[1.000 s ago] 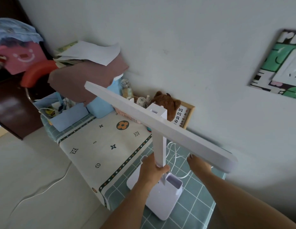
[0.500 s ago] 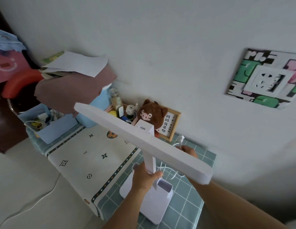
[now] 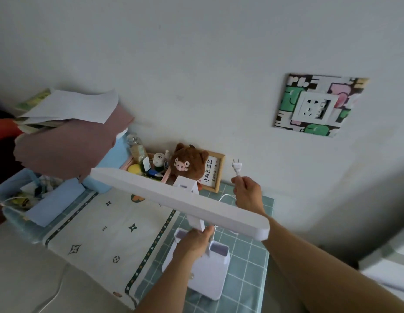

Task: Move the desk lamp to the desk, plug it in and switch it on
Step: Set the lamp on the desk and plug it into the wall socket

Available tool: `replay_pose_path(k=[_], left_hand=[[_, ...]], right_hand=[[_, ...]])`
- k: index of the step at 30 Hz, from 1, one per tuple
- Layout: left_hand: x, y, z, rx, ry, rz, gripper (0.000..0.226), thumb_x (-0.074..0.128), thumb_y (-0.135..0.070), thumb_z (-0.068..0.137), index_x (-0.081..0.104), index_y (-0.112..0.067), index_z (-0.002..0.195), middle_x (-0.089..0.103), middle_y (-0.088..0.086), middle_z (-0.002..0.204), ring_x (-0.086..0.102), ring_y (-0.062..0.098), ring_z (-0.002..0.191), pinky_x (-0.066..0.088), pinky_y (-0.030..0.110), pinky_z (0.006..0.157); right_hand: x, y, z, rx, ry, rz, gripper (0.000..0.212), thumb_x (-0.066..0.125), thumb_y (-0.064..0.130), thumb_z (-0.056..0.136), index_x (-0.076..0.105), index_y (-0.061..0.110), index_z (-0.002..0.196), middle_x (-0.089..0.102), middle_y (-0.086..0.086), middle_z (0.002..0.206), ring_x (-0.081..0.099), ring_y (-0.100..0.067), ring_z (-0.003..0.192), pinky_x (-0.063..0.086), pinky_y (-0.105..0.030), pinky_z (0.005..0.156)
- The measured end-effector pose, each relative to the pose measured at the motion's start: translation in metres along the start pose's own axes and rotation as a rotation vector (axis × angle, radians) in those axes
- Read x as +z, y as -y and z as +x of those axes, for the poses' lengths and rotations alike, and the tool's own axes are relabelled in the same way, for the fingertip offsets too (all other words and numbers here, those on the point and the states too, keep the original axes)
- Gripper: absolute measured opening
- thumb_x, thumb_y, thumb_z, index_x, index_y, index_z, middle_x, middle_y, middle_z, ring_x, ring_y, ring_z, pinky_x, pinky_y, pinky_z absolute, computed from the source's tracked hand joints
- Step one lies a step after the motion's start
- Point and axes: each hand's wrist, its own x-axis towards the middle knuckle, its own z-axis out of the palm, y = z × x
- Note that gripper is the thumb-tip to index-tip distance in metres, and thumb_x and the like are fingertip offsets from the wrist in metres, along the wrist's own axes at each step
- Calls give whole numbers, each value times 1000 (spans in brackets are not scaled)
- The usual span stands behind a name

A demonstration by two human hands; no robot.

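**Two hands on the lamp and its plug**

Two hands are busy at the lower centre of the frame. The left hand [image 3: 194, 242] is wrapped around the upright stem of the white desk lamp [image 3: 180, 199], whose base stands on the green-tiled cloth of the surface [image 3: 246, 279]. The right hand [image 3: 247, 194] pinches the white cord just below the plug [image 3: 237, 167], holding it up with prongs pointing upward, clear of the wall. The wall socket [image 3: 314, 108] sits in the upper right, well apart from the plug. A plush pig [image 3: 187, 162] leans behind the lamp.
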Motion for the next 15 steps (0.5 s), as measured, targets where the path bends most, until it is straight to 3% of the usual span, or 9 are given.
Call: replay_pose_path(k=[2,5,7,10,15], left_hand=[[-5,-7,-7,-58,63,-82,54,34,-57,92,57,-10,79,58,3,67,48,11,53,40,23,54],[-15,-9,-14,-35,237,-81,58,31,-60,91,60,-11,80,67,5,77,56,14,60,43,23,55],[-28,-7,-18,-18,277,-35,47,38,-52,91,61,-12,84,69,5,84,60,16,66,45,24,58],[-48,-4,-23,12,184,-2,18,44,-21,88,58,-11,90,66,5,88,60,16,71,45,23,57],[-81,-14,-23,219,-58,-192,15,50,-5,89,61,-1,97,56,12,93,53,20,74,45,25,60]], right_hand=[[-2,6,-6,-21,-25,25,21,50,21,98,62,5,96,51,-3,64,42,-16,57,35,-26,50],[-4,13,-14,-102,-70,0,19,53,22,97,62,6,94,54,-4,65,47,-17,60,38,-25,51],[-4,18,-18,-122,-85,-1,19,55,23,96,63,6,91,54,-4,66,46,-18,61,37,-27,54],[-2,26,-24,-102,-102,17,18,57,20,94,63,5,88,53,-5,64,43,-17,56,36,-27,53],[3,42,-29,-76,-122,29,15,50,12,92,58,1,84,55,-7,59,44,-18,49,36,-26,50]])
